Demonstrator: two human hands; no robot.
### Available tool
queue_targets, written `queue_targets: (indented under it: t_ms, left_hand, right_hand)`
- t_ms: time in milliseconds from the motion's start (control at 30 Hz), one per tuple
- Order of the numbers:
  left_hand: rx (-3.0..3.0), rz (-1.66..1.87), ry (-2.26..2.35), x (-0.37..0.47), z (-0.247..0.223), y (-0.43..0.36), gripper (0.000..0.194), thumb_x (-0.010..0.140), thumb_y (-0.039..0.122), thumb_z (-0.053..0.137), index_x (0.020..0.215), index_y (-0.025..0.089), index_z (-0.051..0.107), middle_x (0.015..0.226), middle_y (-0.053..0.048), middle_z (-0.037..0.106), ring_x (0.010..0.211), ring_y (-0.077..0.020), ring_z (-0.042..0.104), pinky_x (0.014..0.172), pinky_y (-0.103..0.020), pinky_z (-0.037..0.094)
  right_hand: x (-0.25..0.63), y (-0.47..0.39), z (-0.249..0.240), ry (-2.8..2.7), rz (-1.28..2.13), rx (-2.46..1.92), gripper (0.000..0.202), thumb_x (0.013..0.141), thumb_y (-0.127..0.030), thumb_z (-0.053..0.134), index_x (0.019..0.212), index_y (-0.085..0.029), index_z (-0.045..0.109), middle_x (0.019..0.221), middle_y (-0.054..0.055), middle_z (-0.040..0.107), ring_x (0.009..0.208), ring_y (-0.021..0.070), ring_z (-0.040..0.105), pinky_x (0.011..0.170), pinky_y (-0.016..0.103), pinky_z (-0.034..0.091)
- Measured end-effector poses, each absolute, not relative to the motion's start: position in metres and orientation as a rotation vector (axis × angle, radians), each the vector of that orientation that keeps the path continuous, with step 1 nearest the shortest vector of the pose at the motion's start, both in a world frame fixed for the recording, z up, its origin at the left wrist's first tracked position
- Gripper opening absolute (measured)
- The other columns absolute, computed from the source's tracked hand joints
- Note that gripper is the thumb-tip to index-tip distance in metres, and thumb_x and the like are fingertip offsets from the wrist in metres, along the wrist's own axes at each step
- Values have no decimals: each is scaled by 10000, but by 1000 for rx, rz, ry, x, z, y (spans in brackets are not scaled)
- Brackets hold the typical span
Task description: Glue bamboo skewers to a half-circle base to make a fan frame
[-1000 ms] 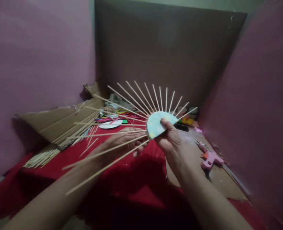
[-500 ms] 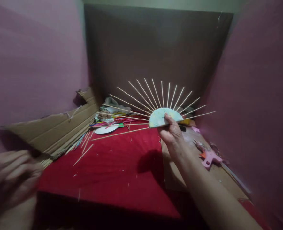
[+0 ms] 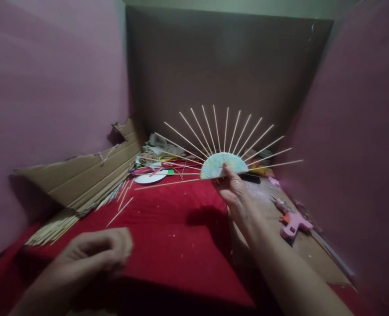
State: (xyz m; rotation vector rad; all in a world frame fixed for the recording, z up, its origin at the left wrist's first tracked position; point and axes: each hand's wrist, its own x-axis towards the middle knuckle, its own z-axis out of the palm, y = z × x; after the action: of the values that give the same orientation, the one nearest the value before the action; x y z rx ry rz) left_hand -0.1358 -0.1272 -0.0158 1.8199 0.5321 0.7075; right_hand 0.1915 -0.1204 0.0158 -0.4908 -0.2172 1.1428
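Between pink side walls, a red cloth [image 3: 181, 245] spreads below the half-disc [image 3: 210, 166], which is held up above it. The right hand [image 3: 234, 186] pinches its straight lower edge, thumb on the face; the left hand [image 3: 99, 254], loosely curled and blurred, is off the piece, and whether it has hold of anything I cannot tell. The thing looks light, its disc fairly stiff, but the thin sticks [image 3: 227, 129] fanning from the curved rim would likely snap or work loose if pressed. Best grip the flat body, clear of the sticks.
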Motion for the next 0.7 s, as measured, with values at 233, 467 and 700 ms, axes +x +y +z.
queue_targets:
  t_ms: [233, 467, 700]
  left_hand:
    - [2299, 586, 654, -71, -19, -115, 255, 866, 313, 541, 649, 180, 565, 877, -35, 615, 797, -148, 566, 738, -238, 430]
    - [1958, 717, 823, -34, -29, -112, 204, 809, 357, 602, 700, 194, 546, 552, 51, 486, 491, -94, 438, 488, -198, 356]
    - [1496, 793, 797, -11, -16, -102, 214, 727, 348, 697, 703, 180, 567, 514, 15, 577, 376, -94, 455, 371, -191, 322]
  right_hand:
    - [185, -126, 11, -253, 1155, -448, 190, 720, -192, 693, 896, -208, 622, 818, 3, 725, 754, 159, 656, 733, 333, 556]
    - [178, -135, 5, -315, 1156, -463, 212, 695, -149, 696, 887, -196, 619, 766, 10, 727, 715, 163, 661, 659, 306, 562]
    - [179, -135, -5, -394, 1173, -443, 236, 667, -165, 726, 877, -206, 624, 757, -5, 727, 700, 170, 666, 685, 349, 574]
